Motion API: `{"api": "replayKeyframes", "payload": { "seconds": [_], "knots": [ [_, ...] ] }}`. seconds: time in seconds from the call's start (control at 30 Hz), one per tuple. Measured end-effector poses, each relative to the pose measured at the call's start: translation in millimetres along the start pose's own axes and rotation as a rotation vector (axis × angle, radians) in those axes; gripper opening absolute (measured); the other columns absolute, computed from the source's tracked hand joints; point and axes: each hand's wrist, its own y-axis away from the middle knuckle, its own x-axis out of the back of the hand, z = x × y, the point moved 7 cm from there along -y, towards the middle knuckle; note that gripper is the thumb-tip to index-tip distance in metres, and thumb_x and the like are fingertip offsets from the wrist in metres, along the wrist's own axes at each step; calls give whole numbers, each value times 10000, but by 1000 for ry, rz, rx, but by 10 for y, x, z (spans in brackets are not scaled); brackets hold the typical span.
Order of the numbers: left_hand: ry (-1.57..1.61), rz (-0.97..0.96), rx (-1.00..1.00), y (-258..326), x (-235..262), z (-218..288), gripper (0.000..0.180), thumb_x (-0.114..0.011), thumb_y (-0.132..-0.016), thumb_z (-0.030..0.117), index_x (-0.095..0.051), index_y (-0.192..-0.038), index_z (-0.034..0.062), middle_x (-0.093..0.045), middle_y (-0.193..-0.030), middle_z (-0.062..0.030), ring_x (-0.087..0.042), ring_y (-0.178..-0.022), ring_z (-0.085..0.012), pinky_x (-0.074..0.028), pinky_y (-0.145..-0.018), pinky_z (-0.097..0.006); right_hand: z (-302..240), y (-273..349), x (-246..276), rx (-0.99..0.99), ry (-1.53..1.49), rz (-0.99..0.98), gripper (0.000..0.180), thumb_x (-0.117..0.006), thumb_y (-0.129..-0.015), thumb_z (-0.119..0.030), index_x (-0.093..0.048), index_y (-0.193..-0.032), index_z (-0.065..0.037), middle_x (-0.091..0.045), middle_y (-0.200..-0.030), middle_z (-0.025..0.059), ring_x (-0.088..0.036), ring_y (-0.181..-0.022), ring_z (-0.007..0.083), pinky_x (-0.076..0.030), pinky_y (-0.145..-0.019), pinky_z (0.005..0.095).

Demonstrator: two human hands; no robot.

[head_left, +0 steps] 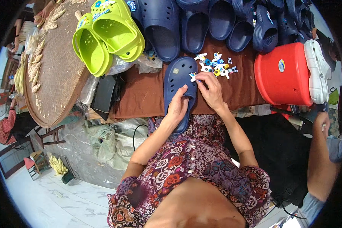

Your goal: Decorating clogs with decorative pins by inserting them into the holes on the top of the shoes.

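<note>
A navy blue clog with round holes tilts toward me over the near edge of a brown cloth. My left hand grips it at the opening, thumb on top and fingers inside. Between the thumb and fingertips of my right hand is a small white-and-blue shoe charm, held at the right side of the clog's toe. On the toe's upper left sits a small pale square piece. Just beyond my right hand lies a pile of small charms in white, blue and yellow.
Lime green clogs stand at the far left, beside a round woven tray. Several more navy clogs line the back. At right are a red bucket and a white clog; another person's hand is close by.
</note>
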Motion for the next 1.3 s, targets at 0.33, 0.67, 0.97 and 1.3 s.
{"api": "replayKeyframes", "payload": {
  "seconds": [0.33, 0.67, 0.97, 1.3],
  "knots": [
    [-31, -27, -16, 43, -14, -27, 232, -673, -939, 140, -626, -1151, 59, -654, -1090, -5, -603, -1014, -105, -466, -949, -300, -138, -25, 17, 38, -40, -102, 280, -665, -850, 14, -675, -1125, -37, -664, -1059, 124, -639, -998, 303, -514, -883, 389],
    [-22, -16, 9, 54, 22, -73, 197, -672, -941, 138, -644, -1119, 58, -656, -1055, 13, -590, -1005, -85, -442, -950, -274, -143, 8, -3, 107, 19, -150, 308, -652, -815, 45, -695, -1107, -43, -681, -1080, 106, -646, -1006, 287, -523, -887, 385],
    [12, -56, 41, 33, 63, -99, 278, -682, -928, 111, -615, -1186, 32, -648, -1113, -17, -596, -1033, -115, -448, -980, -286, -168, -54, 15, -8, -140, -134, 226, -644, -851, 41, -712, -1060, -14, -700, -1075, 110, -675, -983, 271, -542, -859, 355],
    [-9, 2, 81, 128, 46, -88, 274, -668, -941, 125, -610, -1181, 7, -638, -1143, -28, -582, -1069, -111, -443, -992, -281, 428, -3, -251, -620, -564, -237, 321, -768, -849, -75, -629, -1122, 22, -649, -999, 67, -623, -899, 125, -537, -795, 250]
  ]
}}
